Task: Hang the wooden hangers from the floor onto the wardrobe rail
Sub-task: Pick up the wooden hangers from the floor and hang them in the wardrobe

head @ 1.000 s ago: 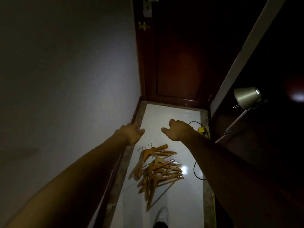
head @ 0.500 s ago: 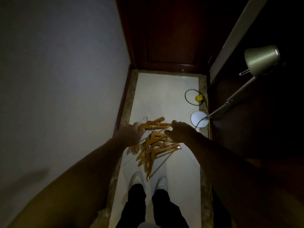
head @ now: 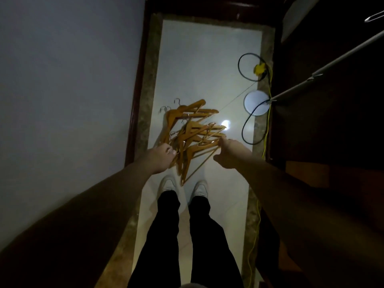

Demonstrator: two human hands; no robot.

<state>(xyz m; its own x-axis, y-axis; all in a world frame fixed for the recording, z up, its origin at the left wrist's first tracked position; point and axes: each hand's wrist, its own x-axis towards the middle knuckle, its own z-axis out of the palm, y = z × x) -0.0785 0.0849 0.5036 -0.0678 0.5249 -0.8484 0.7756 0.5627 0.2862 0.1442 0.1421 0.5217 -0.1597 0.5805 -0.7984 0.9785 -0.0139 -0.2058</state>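
Note:
A pile of several wooden hangers (head: 192, 134) with metal hooks lies on the white floor tile just ahead of my white shoes. My left hand (head: 161, 157) is at the pile's left edge, fingers curled against the hanger ends; whether it grips one is unclear. My right hand (head: 230, 153) is at the pile's right edge. Its fingertips touch the end of one hanger arm and the thumb is spread apart. No wardrobe rail is in view.
A floor lamp's round white base (head: 256, 102) and slanted pole (head: 324, 69) stand right of the pile. A black cable (head: 247, 127) and a yellow cord (head: 267, 121) run along the right border. A grey wall (head: 62, 100) closes the left, dark wood the right.
My view has tipped further down and my legs now show. Both hands have dropped from above the pile to its left and right edges. The hangers still lie on the floor.

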